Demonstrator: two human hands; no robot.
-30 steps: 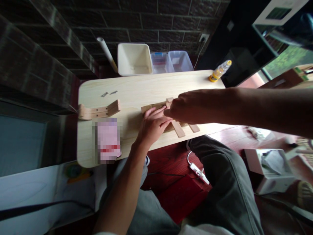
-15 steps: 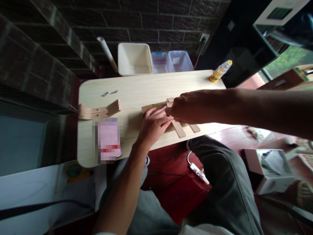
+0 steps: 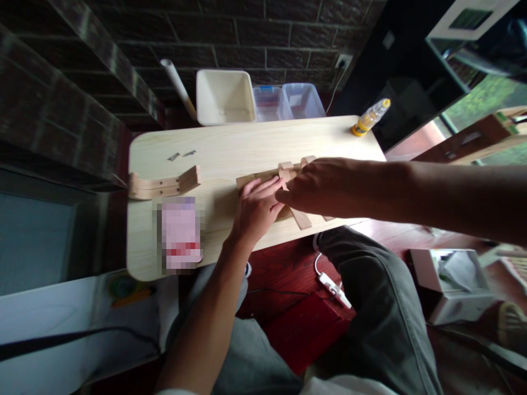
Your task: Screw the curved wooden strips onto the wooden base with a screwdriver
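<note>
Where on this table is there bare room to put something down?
Widest: the far side of the table, between the grey scraps and bottle. Smaller: between the pixelated pink item and left hand. Crowded: mid-table, where that hand and the right hand bunch over wooden strips.

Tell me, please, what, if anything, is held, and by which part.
The left hand lies across the wooden board; no grip shows. Whether the right hand holds anything cannot be told, its grasp being hidden.
</note>
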